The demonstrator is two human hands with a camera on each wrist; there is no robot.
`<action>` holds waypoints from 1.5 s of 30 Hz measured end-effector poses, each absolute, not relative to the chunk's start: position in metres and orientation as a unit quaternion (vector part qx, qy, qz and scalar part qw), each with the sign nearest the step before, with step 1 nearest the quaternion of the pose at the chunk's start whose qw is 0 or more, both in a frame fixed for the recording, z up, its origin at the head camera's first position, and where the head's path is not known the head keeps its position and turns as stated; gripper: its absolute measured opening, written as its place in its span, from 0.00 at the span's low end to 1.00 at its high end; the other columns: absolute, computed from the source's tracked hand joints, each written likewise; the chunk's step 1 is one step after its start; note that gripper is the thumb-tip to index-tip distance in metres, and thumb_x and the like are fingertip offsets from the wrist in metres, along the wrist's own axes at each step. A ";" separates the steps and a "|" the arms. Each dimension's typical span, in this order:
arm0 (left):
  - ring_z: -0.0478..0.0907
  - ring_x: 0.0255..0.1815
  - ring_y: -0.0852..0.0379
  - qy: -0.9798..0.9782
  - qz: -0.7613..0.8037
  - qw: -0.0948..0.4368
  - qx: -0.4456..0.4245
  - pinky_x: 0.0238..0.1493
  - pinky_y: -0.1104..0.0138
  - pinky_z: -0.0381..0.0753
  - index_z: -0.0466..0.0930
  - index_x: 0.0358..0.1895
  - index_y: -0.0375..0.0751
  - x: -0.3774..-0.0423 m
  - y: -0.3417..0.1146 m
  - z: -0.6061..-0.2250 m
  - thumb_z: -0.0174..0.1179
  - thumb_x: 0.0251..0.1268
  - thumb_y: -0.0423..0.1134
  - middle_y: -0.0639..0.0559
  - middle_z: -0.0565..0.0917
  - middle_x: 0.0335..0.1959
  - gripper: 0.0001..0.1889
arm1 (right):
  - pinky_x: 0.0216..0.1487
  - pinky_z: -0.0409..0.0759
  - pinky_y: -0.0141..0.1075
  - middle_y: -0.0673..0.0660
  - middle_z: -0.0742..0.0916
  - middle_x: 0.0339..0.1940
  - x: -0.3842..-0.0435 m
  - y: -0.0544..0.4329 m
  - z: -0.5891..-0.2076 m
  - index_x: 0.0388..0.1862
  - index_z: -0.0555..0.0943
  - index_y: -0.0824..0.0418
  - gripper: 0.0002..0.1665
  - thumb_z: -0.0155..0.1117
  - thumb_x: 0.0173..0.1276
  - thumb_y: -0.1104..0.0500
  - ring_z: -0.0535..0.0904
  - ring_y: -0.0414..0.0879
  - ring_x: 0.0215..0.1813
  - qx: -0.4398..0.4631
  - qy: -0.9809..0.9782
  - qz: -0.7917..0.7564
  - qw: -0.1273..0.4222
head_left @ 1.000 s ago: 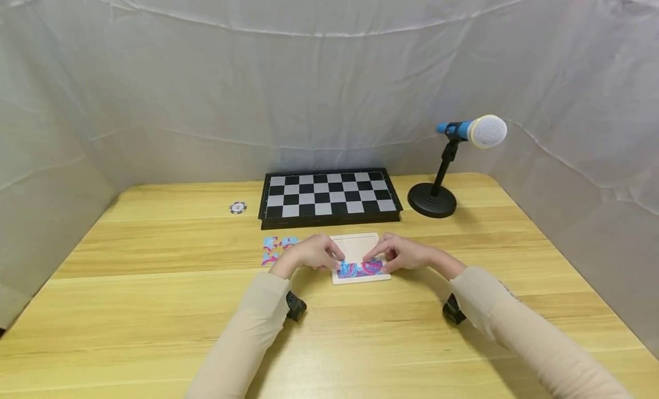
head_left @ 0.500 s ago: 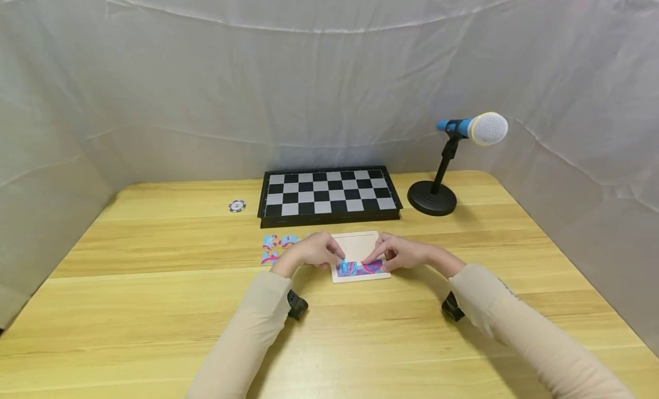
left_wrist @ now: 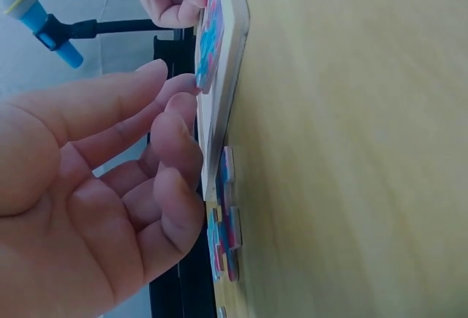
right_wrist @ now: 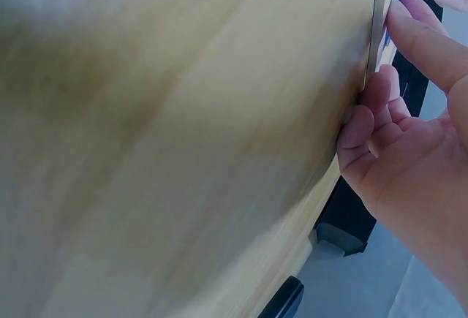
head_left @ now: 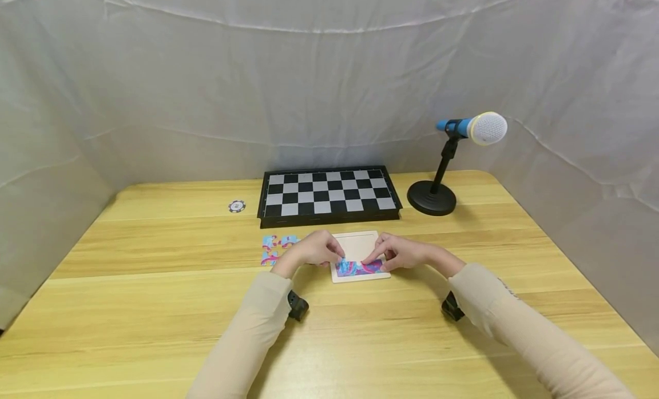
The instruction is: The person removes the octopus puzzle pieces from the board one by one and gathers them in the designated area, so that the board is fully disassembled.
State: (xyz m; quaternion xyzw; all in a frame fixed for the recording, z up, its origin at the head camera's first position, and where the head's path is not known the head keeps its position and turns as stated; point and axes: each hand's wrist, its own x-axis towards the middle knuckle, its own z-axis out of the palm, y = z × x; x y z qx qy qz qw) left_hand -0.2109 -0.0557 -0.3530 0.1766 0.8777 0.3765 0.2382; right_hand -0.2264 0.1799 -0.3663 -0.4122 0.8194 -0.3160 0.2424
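A pale puzzle tray (head_left: 362, 244) lies on the table in front of me, seen edge-on in both wrist views. Joined blue, pink and purple jigsaw pieces (head_left: 355, 268) fill its near part. At their left end is my left hand (head_left: 318, 249); in the left wrist view an index fingertip meets the edge of the end piece (left_wrist: 207, 58), the thumb standing apart from it. My right hand (head_left: 404, 253) rests its index finger and thumb on the right end of the row, its other fingers bent beneath in the right wrist view.
Left of the tray lie several loose jigsaw pieces (head_left: 270, 250), partly behind my left hand. A folded chessboard (head_left: 329, 196) sits behind the tray. A microphone (head_left: 484, 129) on a black stand (head_left: 432, 198) is at the back right, a poker chip (head_left: 237, 206) at the back left.
The hands stay almost in place. The left fingers have shifted very slightly at the left end of the jigsaw row, and the head view has tilted a little.
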 end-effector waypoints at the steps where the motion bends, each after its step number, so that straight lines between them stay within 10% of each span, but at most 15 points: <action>1: 0.61 0.11 0.61 0.876 0.382 0.237 0.175 0.13 0.74 0.60 0.81 0.34 0.34 -0.211 -0.056 -0.353 0.58 0.57 0.29 0.48 0.75 0.19 0.04 | 0.31 0.62 0.31 0.57 0.69 0.32 -0.226 0.180 -0.366 0.47 0.79 0.67 0.17 0.60 0.57 0.71 0.62 0.48 0.32 -0.412 0.820 -0.315 0.243; 45: 0.70 0.17 0.57 0.861 0.436 0.188 0.180 0.16 0.72 0.66 0.79 0.29 0.33 -0.208 -0.069 -0.350 0.57 0.58 0.28 0.48 0.78 0.20 0.03 | 0.33 0.65 0.31 0.58 0.70 0.36 -0.226 0.182 -0.369 0.54 0.73 0.68 0.22 0.60 0.58 0.69 0.64 0.46 0.32 -0.394 0.831 -0.314 0.235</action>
